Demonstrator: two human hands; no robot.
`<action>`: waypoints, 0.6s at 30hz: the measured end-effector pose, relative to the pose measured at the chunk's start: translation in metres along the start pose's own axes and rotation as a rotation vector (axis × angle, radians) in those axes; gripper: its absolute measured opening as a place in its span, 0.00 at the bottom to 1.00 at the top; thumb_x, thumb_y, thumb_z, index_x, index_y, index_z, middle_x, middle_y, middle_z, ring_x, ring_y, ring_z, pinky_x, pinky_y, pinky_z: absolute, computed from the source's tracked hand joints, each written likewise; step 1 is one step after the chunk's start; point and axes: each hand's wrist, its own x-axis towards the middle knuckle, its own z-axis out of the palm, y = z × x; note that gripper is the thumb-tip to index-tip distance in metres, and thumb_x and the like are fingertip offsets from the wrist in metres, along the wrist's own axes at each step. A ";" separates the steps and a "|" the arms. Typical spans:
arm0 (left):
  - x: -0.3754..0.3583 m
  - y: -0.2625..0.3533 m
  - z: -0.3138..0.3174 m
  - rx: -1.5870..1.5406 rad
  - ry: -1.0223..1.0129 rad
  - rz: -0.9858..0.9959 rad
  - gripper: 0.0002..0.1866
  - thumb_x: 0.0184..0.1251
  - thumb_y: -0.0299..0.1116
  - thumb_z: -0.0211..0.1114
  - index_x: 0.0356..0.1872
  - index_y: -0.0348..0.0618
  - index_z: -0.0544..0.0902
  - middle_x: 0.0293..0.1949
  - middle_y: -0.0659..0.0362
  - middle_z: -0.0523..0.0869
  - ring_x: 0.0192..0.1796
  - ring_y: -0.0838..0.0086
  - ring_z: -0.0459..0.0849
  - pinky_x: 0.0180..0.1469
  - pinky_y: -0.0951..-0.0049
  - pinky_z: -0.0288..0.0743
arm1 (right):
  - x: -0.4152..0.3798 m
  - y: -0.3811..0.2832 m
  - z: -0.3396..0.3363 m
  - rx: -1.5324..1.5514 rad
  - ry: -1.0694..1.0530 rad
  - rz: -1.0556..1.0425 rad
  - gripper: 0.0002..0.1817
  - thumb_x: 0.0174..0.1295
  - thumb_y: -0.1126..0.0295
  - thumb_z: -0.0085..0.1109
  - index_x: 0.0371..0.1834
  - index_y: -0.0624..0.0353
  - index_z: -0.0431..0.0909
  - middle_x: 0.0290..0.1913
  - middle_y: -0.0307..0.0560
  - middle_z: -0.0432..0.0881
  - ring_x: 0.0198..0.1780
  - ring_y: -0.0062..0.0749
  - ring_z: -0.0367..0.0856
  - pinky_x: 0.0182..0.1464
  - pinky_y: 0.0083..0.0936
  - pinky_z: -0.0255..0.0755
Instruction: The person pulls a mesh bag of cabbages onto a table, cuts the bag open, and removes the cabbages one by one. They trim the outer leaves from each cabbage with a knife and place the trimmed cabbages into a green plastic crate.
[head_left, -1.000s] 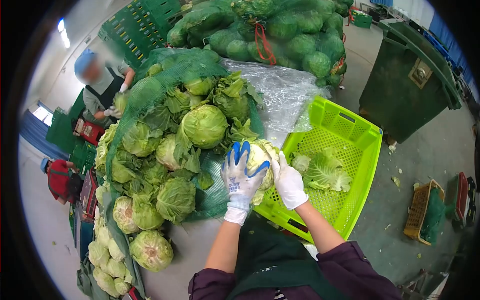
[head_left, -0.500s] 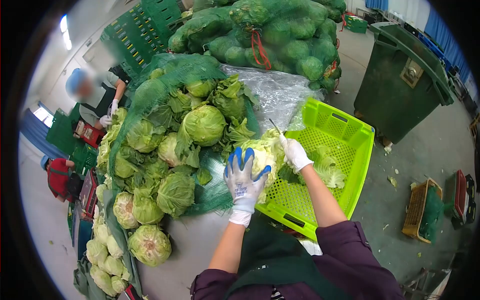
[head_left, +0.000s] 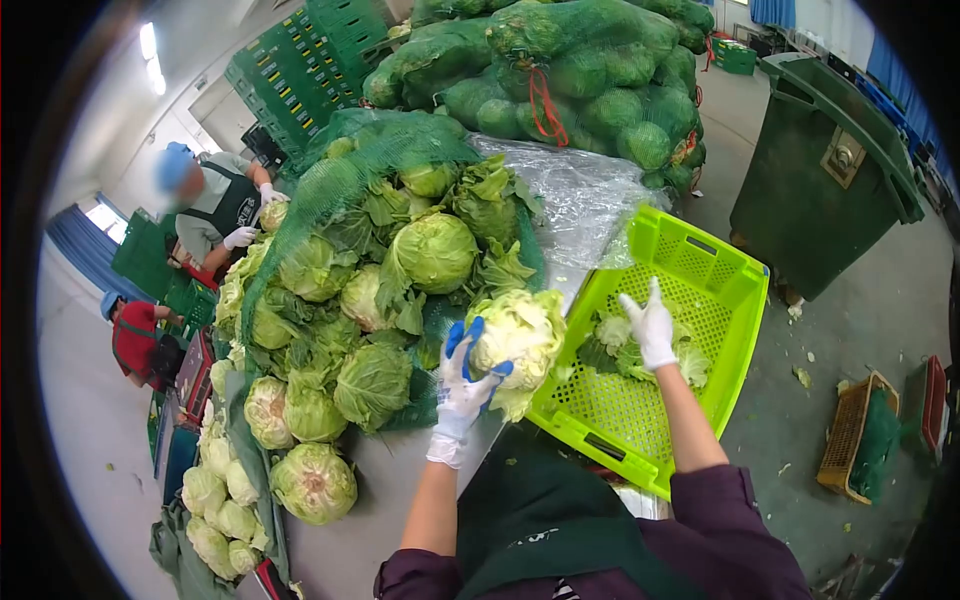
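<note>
My left hand (head_left: 463,395), in a white glove with blue fingertips, grips a pale, trimmed head of lettuce (head_left: 518,340) from its left side. The head is held at the left edge of a lime-green plastic crate (head_left: 600,450). Over that crate, my white-gloved right hand (head_left: 652,335) has its thumb and a finger stretched apart. Its other fingers are partly hidden, and no blade shows there. Loose lettuce leaves (head_left: 622,350) lie in the crate beneath the right hand. Left of my left hand, untrimmed lettuce heads (head_left: 435,250) spill from an opened green mesh sack (head_left: 330,180).
Full mesh sacks (head_left: 590,80) are piled at the back, behind clear plastic film (head_left: 580,185). A green wheeled bin (head_left: 820,170) stands right; a yellow basket (head_left: 850,440) sits on the floor. Paler lettuce heads (head_left: 215,500) lie at left, where a co-worker (head_left: 225,205) handles another head.
My right hand moved right and down over the crate, away from the lettuce; the thin dark blade it held is out of sight. More leaves lie in the crate. The view shifted slightly.
</note>
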 end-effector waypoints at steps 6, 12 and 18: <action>0.041 0.053 0.022 0.299 -0.383 0.160 0.33 0.47 0.38 0.75 0.59 0.46 0.77 0.66 0.49 0.69 0.66 0.55 0.67 0.67 0.58 0.60 | -0.076 -0.077 0.012 -0.102 -0.070 -0.519 0.53 0.45 0.41 0.69 0.74 0.48 0.55 0.32 0.53 0.84 0.33 0.49 0.84 0.37 0.38 0.77; 0.038 0.022 0.043 0.184 -0.160 0.136 0.30 0.43 0.43 0.78 0.52 0.51 0.80 0.62 0.53 0.72 0.64 0.56 0.69 0.66 0.54 0.57 | -0.038 -0.083 0.027 0.036 -0.105 -0.426 0.27 0.51 0.44 0.62 0.47 0.51 0.83 0.33 0.53 0.85 0.36 0.47 0.84 0.42 0.39 0.76; 0.046 0.012 0.026 -0.005 -0.358 0.250 0.30 0.43 0.41 0.76 0.53 0.48 0.80 0.62 0.53 0.73 0.66 0.55 0.68 0.69 0.59 0.57 | 0.031 -0.034 0.041 -0.112 -0.190 -0.210 0.20 0.51 0.50 0.55 0.32 0.54 0.86 0.36 0.57 0.84 0.38 0.52 0.83 0.44 0.43 0.76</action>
